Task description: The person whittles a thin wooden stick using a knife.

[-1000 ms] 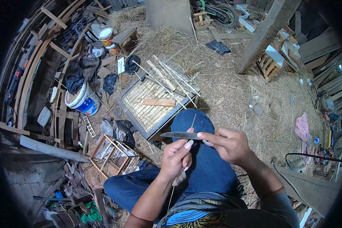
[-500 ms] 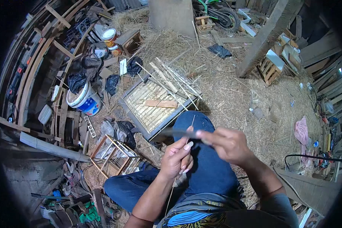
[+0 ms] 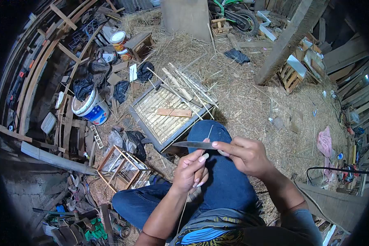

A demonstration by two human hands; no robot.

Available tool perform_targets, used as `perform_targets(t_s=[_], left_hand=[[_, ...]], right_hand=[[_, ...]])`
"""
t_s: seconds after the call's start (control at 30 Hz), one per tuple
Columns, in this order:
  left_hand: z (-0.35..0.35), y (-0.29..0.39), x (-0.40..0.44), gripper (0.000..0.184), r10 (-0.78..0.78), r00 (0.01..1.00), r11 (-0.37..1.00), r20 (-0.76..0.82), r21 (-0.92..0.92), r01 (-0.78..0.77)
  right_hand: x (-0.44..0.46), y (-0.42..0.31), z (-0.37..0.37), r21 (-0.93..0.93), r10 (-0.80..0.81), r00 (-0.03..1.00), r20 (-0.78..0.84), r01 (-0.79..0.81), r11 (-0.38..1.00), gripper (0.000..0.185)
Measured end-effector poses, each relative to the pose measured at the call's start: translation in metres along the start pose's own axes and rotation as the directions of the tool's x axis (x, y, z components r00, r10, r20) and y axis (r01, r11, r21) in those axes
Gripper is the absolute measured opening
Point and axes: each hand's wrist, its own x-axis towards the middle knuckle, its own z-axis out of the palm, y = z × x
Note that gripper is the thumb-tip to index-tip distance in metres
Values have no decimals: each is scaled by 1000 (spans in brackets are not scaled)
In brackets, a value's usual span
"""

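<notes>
Between the closed fingers of my left hand (image 3: 190, 171) is a thin pale strip, perhaps bamboo (image 3: 209, 133); one end sticks up past the fingertips and the other trails down toward my lap. My right hand (image 3: 247, 156) is closed on a knife (image 3: 191, 144), its blade pointing left and lying across the strip just above my left fingers. The knife's handle is hidden in my grip. Both hands are over my raised knee in blue jeans (image 3: 225, 184).
Ahead stands a low table (image 3: 141, 119) with slatted top, bearing loose strips and a reddish wooden board (image 3: 174, 112). To the left are a small wooden frame (image 3: 123, 168) and a white bucket (image 3: 90, 108). A wooden post (image 3: 289, 43) rises at the right; straw covers the floor.
The knife blade, smeared by motion before, now shows sharply against the strip. Both hands are in nearly the same place.
</notes>
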Motion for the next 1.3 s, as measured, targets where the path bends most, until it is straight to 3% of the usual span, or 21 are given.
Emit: perform_targets(t_s=[0.1, 0.17, 0.23, 0.3, 0.37, 0.43, 0.6, 0.8, 0.87, 0.97, 1.03, 1.13, 1.2, 1.3], left_hand=[[0, 0, 2, 49, -6, 1000, 1000, -23, -17, 6], [-1, 0, 0, 49, -14, 998, 1000, -60, 2, 14], [-6, -6, -2, 50, 7, 997, 999, -72, 54, -4], [-10, -10, -3, 50, 21, 996, 995, -91, 101, -12], [-11, -7, 1, 46, 37, 999, 999, -24, 12, -36], [-3, -2, 0, 49, 34, 999, 999, 4, -25, -34], [0, 7, -6, 53, -11, 993, 992, 118, -121, 26], [-2, 9, -5, 52, -33, 985, 972, 170, -223, 71], [-3, 8, -7, 52, -29, 985, 973, 169, -220, 67], [-4, 7, -11, 48, -14, 988, 984, 156, -171, 41], [-5, 1, -4, 46, 45, 998, 998, -32, 39, -44], [-11, -10, 2, 44, 115, 990, 987, -84, 124, -104], [-4, -8, 3, 43, 151, 978, 965, -144, 235, -114], [-2, -6, 1, 43, 137, 980, 964, -143, 248, -99]], right_hand=[[4, 8, -1, -65, -36, 999, -7, 36, 997, 42], [5, 16, -2, -180, 61, 992, -115, -81, 980, 41], [10, 16, -13, -179, 118, 985, -127, -140, 974, 40], [7, 6, -12, -110, 49, 993, -107, -61, 992, 40], [7, -4, -5, -33, 10, 991, -131, -15, 999, 41], [6, -12, -1, 7, -80, 996, -43, 80, 997, 45], [2, -8, 6, -14, -63, 998, 16, 63, 998, 45], [5, 9, 3, -45, -134, 990, -34, 132, 990, 46], [2, 21, -3, -194, 31, 995, -91, -48, 980, 47], [6, 22, -15, -142, 22, 988, -155, -45, 989, 49], [1, 8, -12, -115, 30, 993, -113, -43, 992, 49], [0, -8, 3, -39, -77, 995, -56, 74, 996, 47], [0, -14, 6, -49, -78, 996, -31, 77, 996, 46], [-1, -13, 8, -63, -74, 997, 3, 74, 995, 45]])
